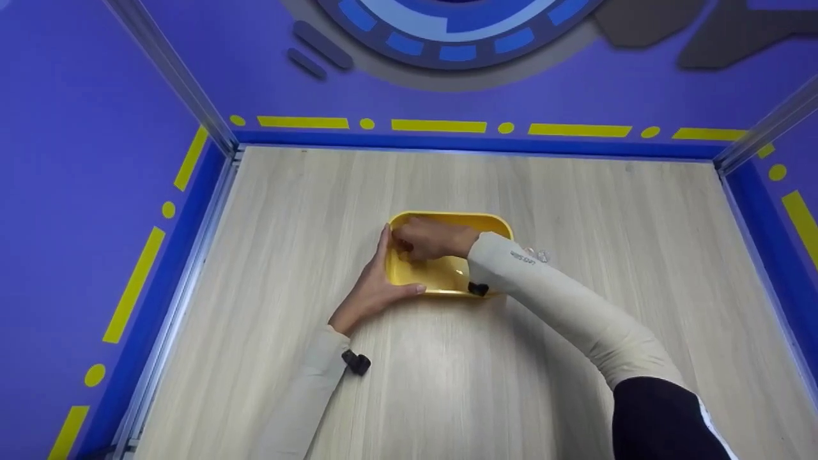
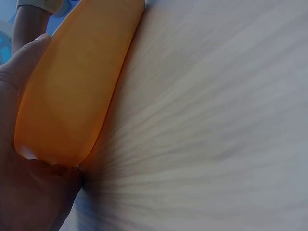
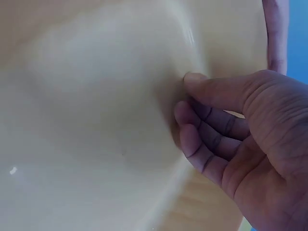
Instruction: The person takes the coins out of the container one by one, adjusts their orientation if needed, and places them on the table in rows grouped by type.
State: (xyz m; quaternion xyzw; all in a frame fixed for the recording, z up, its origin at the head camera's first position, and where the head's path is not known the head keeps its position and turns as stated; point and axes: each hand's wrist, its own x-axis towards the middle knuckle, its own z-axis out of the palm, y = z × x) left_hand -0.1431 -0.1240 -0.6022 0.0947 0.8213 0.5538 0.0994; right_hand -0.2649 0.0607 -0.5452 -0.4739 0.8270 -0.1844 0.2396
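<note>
A yellow plastic container (image 1: 441, 278) with rounded corners stands on the table, its inner floor showing in the right wrist view. My left hand (image 1: 377, 287) holds its left end, thumb along the near side and fingers round the far side. The container's outer wall (image 2: 72, 91) fills much of the left wrist view. My right hand (image 1: 431, 237) reaches inside, at the left end. Its fingers (image 3: 192, 142) are curled and its thumb tip is close to the inner wall; no object shows between them, and the index fingertip is hidden.
Small clear objects (image 1: 542, 256) lie on the table just right of the container, partly behind the right sleeve (image 1: 549, 300). The wood-grain table (image 1: 287, 211) meets blue panels (image 1: 447, 102) at the back and sides.
</note>
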